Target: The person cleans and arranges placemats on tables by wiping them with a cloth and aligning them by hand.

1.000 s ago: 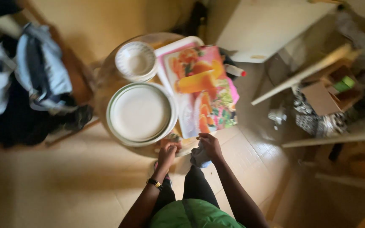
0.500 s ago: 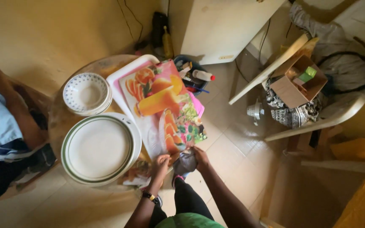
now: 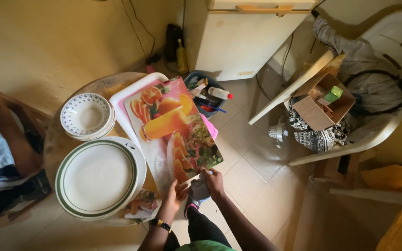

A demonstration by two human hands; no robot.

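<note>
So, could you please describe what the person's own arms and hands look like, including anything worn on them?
Both forearms are bare, with no sleeves and no gloves. The left hand has a dark wristband with gold-coloured links at its wrist. The right hand and its wrist carry nothing visible.

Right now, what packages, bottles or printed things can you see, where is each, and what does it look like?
Printed tray: on the round table, rectangular, orange fruit and juice picture, both hands at its near edge.
Cardboard box: on the white chair, open, brown, small green carton inside.
Bottle: in the floor basket, white, red cap.
</note>
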